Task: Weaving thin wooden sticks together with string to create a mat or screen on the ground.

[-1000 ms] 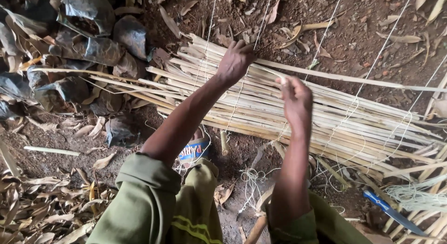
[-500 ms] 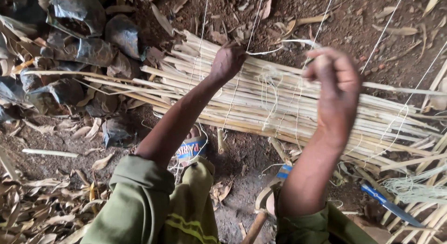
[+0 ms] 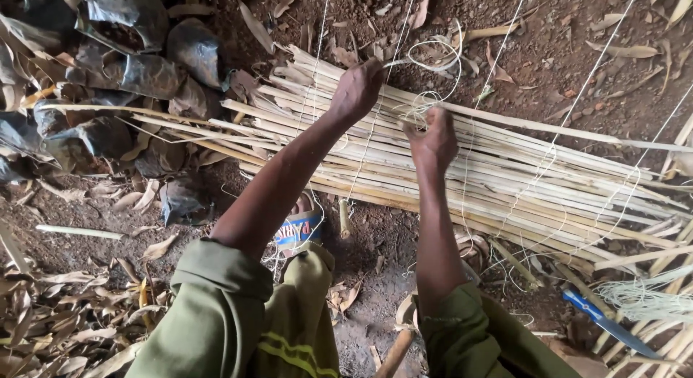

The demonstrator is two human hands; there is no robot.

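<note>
Tying step on the cane mat point(image 3: 462, 168), which lies across the dirt floor point(image 3: 563, 60). Left hand point(image 3: 357, 89) fisted, pressing the canes near the mat's far edge. Right hand point(image 3: 433, 140) clenched on white string point(image 3: 433, 60), loop standing above. Next move likely needs a snug pull, left hand bracing.

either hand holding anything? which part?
Right hand pinches the thin white string near where its loop meets the mat of pale split cane strips. Left hand presses on the strips; its grip cannot be told.
</note>
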